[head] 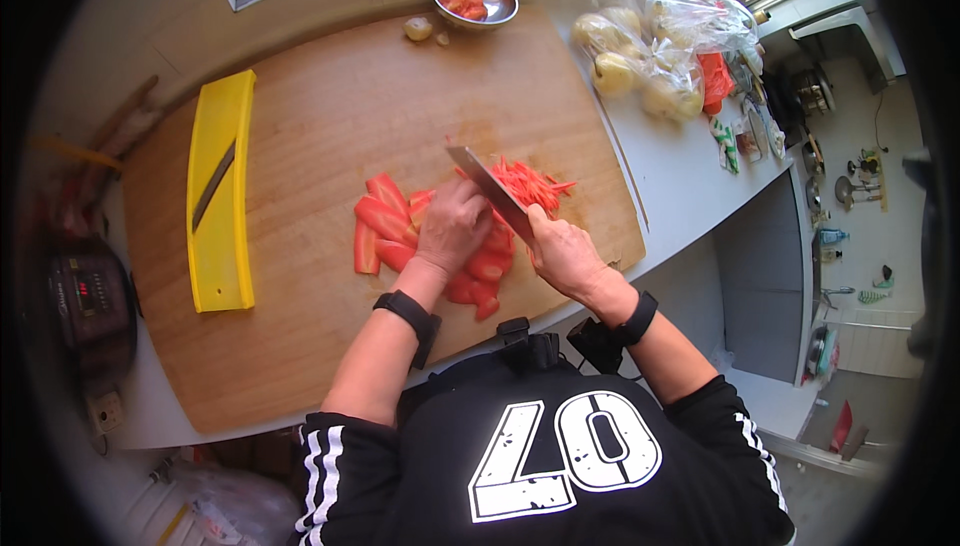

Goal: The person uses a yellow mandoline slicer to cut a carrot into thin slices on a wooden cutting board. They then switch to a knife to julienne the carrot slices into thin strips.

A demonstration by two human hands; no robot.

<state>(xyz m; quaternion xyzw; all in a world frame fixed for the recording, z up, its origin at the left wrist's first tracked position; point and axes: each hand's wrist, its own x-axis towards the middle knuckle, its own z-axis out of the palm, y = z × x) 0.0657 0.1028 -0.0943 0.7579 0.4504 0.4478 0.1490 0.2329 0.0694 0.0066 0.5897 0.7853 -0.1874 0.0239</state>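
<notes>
My right hand grips a kitchen cleaver, its blade slanting up and to the left. Just left of the blade, my left hand rests with bent fingers on carrot slices; its fingertips are partly hidden. More long carrot slices lie overlapping at the left of that hand, and others spread below it towards me. Right of the blade is a heap of thin carrot shreds. All of this lies on a large wooden cutting board.
A yellow slicer lies on the board's left side. At the far edge stand a metal bowl with reddish food and a small peeled bulb or root. Potatoes in plastic bags are at the right. A dark electric cooker stands left.
</notes>
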